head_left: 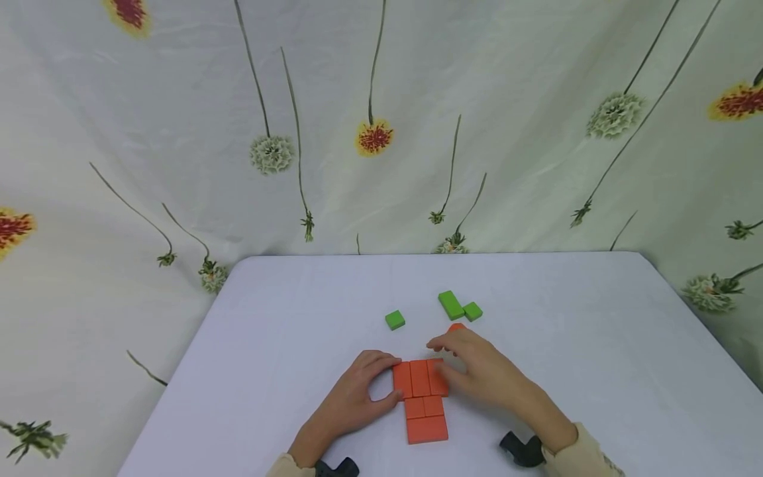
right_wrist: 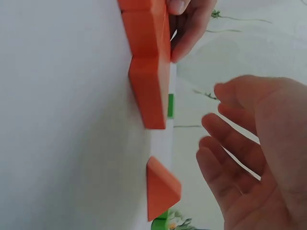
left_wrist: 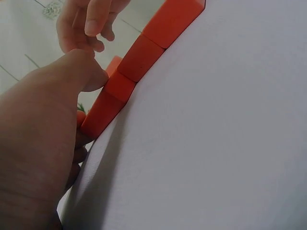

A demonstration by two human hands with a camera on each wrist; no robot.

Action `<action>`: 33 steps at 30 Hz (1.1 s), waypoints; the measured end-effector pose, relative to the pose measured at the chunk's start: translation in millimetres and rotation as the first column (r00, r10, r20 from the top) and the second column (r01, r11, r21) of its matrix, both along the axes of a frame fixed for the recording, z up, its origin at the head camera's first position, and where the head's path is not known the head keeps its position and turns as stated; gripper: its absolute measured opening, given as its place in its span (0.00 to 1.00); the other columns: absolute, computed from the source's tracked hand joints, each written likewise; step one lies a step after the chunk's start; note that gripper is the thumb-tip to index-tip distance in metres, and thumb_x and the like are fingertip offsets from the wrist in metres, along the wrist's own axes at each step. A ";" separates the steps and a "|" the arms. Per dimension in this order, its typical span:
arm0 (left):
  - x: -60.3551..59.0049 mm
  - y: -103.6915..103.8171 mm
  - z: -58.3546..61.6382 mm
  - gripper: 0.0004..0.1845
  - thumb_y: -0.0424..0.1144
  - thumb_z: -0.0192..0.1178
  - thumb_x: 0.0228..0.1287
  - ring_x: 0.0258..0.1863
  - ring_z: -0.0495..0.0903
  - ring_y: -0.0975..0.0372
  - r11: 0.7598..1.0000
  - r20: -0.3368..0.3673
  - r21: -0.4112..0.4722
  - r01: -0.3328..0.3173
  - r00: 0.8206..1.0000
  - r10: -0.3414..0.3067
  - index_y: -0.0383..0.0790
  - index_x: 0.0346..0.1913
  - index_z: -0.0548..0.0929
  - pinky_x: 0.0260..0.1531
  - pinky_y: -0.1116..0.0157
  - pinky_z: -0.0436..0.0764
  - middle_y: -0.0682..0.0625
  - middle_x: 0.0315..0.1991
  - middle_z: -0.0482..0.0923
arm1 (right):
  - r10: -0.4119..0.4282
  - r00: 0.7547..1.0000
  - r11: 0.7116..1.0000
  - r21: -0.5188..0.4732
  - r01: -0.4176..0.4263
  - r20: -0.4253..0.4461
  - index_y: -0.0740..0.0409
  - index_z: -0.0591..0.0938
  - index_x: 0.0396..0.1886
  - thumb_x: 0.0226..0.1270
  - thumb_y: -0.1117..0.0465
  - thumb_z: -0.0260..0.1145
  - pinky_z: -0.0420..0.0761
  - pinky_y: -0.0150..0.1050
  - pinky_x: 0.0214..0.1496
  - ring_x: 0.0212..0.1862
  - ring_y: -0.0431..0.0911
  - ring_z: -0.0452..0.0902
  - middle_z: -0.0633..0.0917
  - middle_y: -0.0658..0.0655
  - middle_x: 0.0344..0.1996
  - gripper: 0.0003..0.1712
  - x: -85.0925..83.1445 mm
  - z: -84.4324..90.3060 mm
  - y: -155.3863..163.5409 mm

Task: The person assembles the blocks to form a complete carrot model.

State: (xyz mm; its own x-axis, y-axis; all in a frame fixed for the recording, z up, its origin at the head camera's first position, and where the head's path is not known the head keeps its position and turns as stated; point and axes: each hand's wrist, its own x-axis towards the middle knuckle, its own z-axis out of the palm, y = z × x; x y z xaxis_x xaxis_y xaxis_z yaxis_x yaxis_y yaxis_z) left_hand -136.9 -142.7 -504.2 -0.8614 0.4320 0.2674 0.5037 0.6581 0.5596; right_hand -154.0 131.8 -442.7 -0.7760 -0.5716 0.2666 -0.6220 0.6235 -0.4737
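Observation:
Several orange blocks lie joined in a flat shape on the table, with a wider row of upright-set blocks at the far end, two small blocks below it and one rectangular block nearest me. My left hand holds the leftmost block of the wide row, index finger at its far corner and thumb at its near corner. Over the right side of that row hovers my right hand, fingers loosely bent and nothing in them. Just beyond it lies an orange triangular block, mostly hidden by the hand in the head view.
Toward the back lie a green rectangular block with a small green block against it, and another small green block to their left. The white table ends at a flower-printed cloth.

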 end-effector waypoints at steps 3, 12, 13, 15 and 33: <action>-0.3 0.5 -0.4 0.25 0.50 0.71 0.64 0.62 0.74 0.65 1.000 0.000 -0.004 -0.002 1.000 0.002 0.50 0.62 0.82 0.64 0.60 0.79 0.61 0.58 0.78 | -0.066 0.997 0.998 -0.027 0.065 -0.051 0.52 0.83 0.58 0.68 0.63 0.71 0.84 0.42 0.55 0.52 0.43 0.78 0.85 0.48 0.51 0.20 -6.6 -4.4 4.5; -0.2 0.8 0.6 0.25 0.49 0.72 0.63 0.62 0.74 0.65 1.000 -0.001 -0.006 -0.003 1.000 0.003 0.49 0.62 0.82 0.65 0.60 0.79 0.60 0.58 0.78 | -0.218 0.975 0.971 -0.113 0.213 -0.033 0.58 0.84 0.60 0.70 0.65 0.70 0.85 0.47 0.54 0.55 0.49 0.78 0.86 0.52 0.55 0.19 -27.7 -24.2 19.8; -0.2 0.7 0.3 0.25 0.49 0.72 0.64 0.62 0.74 0.65 1.000 -0.001 -0.004 -0.002 1.000 0.002 0.49 0.62 0.82 0.65 0.60 0.79 0.60 0.58 0.78 | -0.224 0.974 0.970 -0.108 0.220 -0.023 0.58 0.85 0.60 0.70 0.64 0.70 0.85 0.48 0.55 0.55 0.50 0.79 0.86 0.53 0.55 0.19 -29.6 -26.6 21.3; 0.1 0.5 0.6 0.25 0.48 0.72 0.63 0.62 0.74 0.65 1.000 0.000 0.000 -0.001 1.000 0.001 0.49 0.62 0.82 0.65 0.60 0.79 0.60 0.58 0.78 | -0.231 0.973 0.969 -0.090 0.229 -0.005 0.57 0.85 0.61 0.70 0.64 0.70 0.84 0.50 0.56 0.56 0.52 0.79 0.86 0.54 0.56 0.20 -32.1 -30.0 23.8; 1.7 0.1 2.3 0.25 0.48 0.73 0.62 0.62 0.74 0.65 1.000 0.002 0.009 0.002 1.000 -0.002 0.49 0.62 0.82 0.65 0.60 0.79 0.60 0.59 0.78 | -0.152 0.985 0.985 -0.069 0.158 0.078 0.56 0.79 0.50 0.63 0.68 0.75 0.84 0.41 0.49 0.43 0.43 0.76 0.82 0.47 0.39 0.18 -37.6 -24.6 41.8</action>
